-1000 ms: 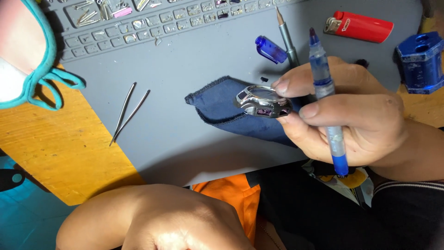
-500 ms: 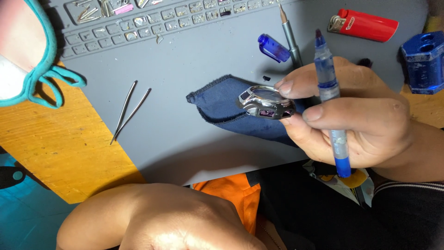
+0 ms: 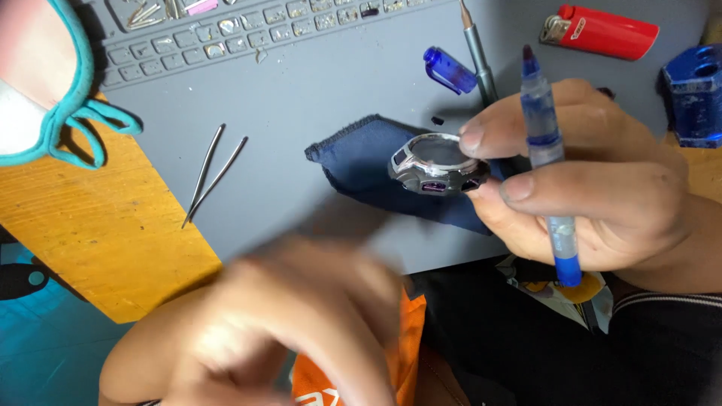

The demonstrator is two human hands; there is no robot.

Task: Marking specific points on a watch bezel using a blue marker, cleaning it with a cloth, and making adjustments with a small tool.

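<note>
The right hand (image 3: 594, 188) is clamped on two things at once: its thumb and fingertips pinch a silver watch case (image 3: 438, 164) by the rim, face up, and a blue pen (image 3: 547, 162) is tucked between the fingers, standing nearly upright with its dark tip pointing away from the person and its blue end low by the palm. The watch case sits just over a folded dark blue cloth (image 3: 368, 162) that lies on the grey work mat (image 3: 301, 98), and the cloth runs under the hand. The left hand (image 3: 301, 323) is low in the view, near the mat's front edge, too blurred to tell whether its fingers are apart or closed; it holds nothing that can be made out. Left of the cloth, a pair of thin metal tweezers (image 3: 213, 174) lies on the mat, well apart from both hands. Beyond the right hand lie a blue cap (image 3: 447, 70) and a grey pencil-like tool (image 3: 477, 49), just beside each other, then a red lighter (image 3: 602, 31) and a blue block-shaped holder (image 3: 696, 94) at the right edge. The mat rests on a wooden board (image 3: 98, 233)
</note>
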